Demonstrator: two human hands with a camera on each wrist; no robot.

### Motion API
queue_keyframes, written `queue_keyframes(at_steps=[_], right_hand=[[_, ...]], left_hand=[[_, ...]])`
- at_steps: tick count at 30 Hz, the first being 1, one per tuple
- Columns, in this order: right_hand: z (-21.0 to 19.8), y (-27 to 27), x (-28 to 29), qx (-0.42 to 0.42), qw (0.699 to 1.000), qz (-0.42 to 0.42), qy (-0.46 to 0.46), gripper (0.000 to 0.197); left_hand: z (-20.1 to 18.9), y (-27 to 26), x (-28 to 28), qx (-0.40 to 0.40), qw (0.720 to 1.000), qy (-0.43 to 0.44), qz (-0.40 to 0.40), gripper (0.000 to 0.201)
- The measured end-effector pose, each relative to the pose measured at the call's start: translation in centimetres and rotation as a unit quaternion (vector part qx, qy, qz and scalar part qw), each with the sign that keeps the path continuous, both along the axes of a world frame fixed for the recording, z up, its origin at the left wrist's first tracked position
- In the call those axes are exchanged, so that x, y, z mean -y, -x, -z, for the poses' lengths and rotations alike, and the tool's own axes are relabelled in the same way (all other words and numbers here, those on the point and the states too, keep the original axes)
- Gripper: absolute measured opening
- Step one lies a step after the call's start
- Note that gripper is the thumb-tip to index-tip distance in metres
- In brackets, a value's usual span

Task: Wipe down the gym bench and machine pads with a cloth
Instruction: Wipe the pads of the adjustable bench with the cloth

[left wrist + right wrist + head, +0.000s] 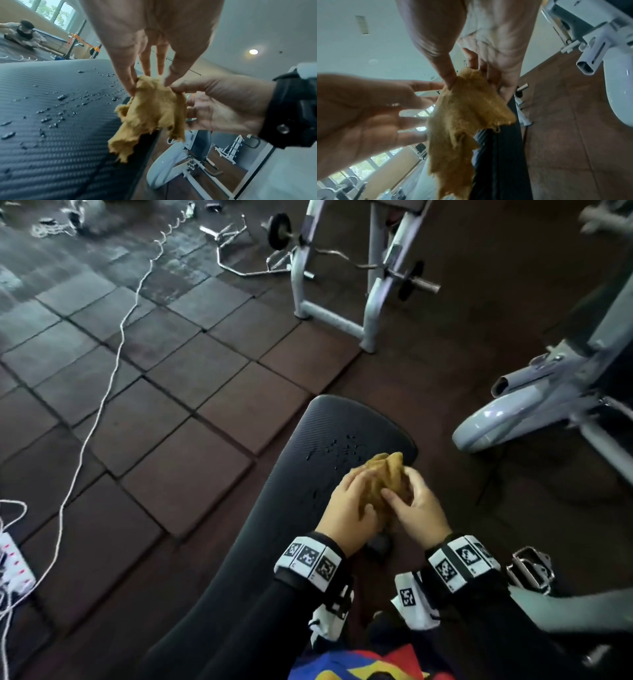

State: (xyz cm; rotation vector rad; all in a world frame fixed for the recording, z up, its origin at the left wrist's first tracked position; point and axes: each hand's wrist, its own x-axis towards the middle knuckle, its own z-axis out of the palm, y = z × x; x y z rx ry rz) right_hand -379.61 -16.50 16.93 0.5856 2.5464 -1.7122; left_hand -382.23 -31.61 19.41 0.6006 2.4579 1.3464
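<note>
Gripped the cloth (pixel 489 474) in both hands (pixel 349 508) (pixel 419 508) above the bench (pixel 325 460); droplets (pixel 60 97) unwiped, pads untouched.

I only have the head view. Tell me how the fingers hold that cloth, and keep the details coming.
Observer: In the left wrist view the left hand pinches the top edge of the cloth with its fingertips.
Operator: Report the right hand.
Observer: The right wrist view shows the right hand pinching the top edge too, thumb in front.
Operator: Say how the cloth sits.
Observer: It hangs loose below both hands, beside droplets on the bench pad.
</note>
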Motion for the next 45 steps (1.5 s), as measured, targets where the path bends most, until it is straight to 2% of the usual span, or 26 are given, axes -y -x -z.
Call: queue_keyframes(at_steps=[2, 5, 11, 13, 15, 18, 23, 27, 30, 33, 35, 39, 45], right_hand=[[-0.2, 1.0, -0.3, -0.03, 0.995, 0.027, -0.088, 0.05], [-0.3, 2.3, -0.9, -0.103, 0.97, 0.04, -0.216, 0.05], [0.5, 3.1, -1.0, -0.13, 0.935, 0.069, -0.323, 0.057], [0.8, 3.2, -0.8, -0.164, 0.908, 0.028, -0.384, 0.053], [1.1, 3.3, -0.2, -0.153, 0.897, -0.054, -0.411, 0.048], [1.9, 3.1, -0.1, -0.09, 0.887, -0.131, -0.434, 0.063], [1.7, 5.6, -0.6, -0.081, 0.851, -0.132, -0.502, 0.065], [1.7, 7.7, 1.1, -0.068, 0.824, -0.148, -0.543, 0.068], [2.9, 6.6, 3.0, -0.095, 0.803, -0.194, -0.556, 0.067], [5.4, 2.9, 4.3, -0.157, 0.776, -0.259, -0.553, 0.065], [6.8, 0.2, 4.0, -0.181, 0.761, -0.29, -0.552, 0.063], [7.0, -1.4, 1.0, -0.192, 0.769, -0.263, -0.55, 0.061], [3.3, 4.8, -3.5, -0.166, 0.797, -0.146, -0.562, 0.059]], left_hand=[[0.4, 1.1, -0.2, -0.014, 1.0, 0.006, -0.009, 0.059], [1.2, 2.2, -0.6, -0.021, 1.0, 0.005, -0.005, 0.059], [3.3, 2.9, -1.2, -0.103, 0.993, 0.055, -0.008, 0.056], [4.0, 2.8, -0.7, -0.151, 0.985, 0.087, -0.015, 0.056], [4.7, 2.8, 0.1, -0.166, 0.978, 0.121, -0.025, 0.061], [6.0, 3.0, 1.8, -0.152, 0.968, 0.196, -0.047, 0.065], [8.1, 3.4, 5.7, -0.094, 0.961, 0.243, -0.089, 0.072], [9.1, 3.4, 8.1, -0.036, 0.965, 0.234, -0.113, 0.063], [9.5, 3.3, 9.4, -0.012, 0.964, 0.232, -0.129, 0.061], [9.8, 3.2, 10.3, 0.036, 0.971, 0.194, -0.137, 0.063], [9.9, 3.2, 10.5, 0.038, 0.972, 0.189, -0.132, 0.064], [10.0, 3.2, 10.3, 0.037, 0.972, 0.19, -0.132, 0.065], [9.8, 3.1, 10.1, 0.037, 0.97, 0.197, -0.137, 0.064]])
